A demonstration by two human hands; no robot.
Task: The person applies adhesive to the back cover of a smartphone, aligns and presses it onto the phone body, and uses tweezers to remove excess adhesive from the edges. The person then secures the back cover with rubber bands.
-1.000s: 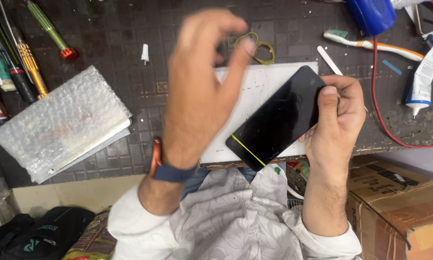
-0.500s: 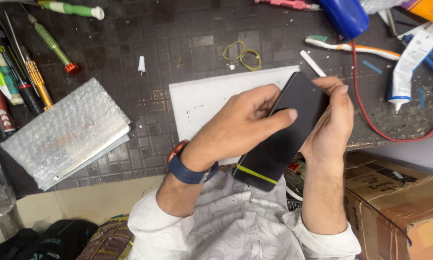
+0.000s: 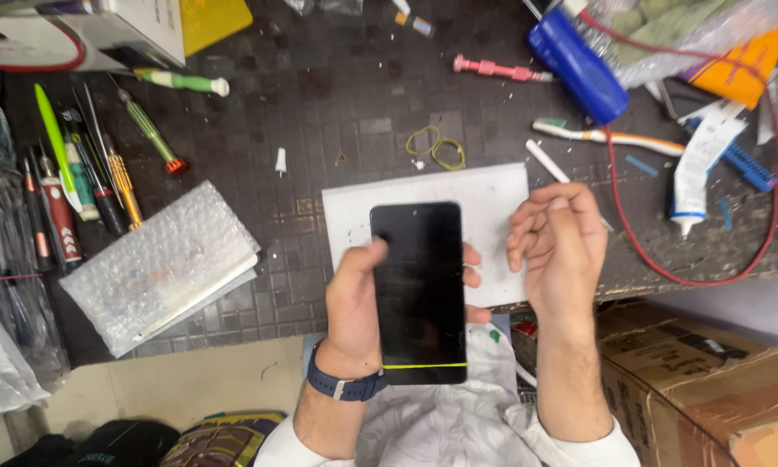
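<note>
- Held upright in the left hand [image 3: 354,311]: a flat black rectangular smartphone [image 3: 418,290] with a thin yellow line near its lower end, thumb on the left edge, fingertips wrapped round the right edge.
- Half a second before, gripped slantwise by both hands; a second before, pinched in the right hand alone, with the left raised open above it.
- Let go by the right hand [image 3: 560,246], now just beside the phone's right edge, fingers curled loosely inward, holding nothing visible.
- Hung over the near edge of a white rectangular work mat [image 3: 493,195], above a lap in pale cloth.
- Seen on the left wrist: a dark blue watch band [image 3: 347,385].
- Lay untouched on the dark gridded bench mat [image 3: 337,104]: a bubble-wrap packet [image 3: 160,264], yellow rubber bands [image 3: 436,147], a row of screwdrivers [image 3: 86,177], a toothbrush [image 3: 609,136], a blue bottle [image 3: 579,60].
- Sat at lower right: a brown cardboard box [image 3: 709,380].
</note>
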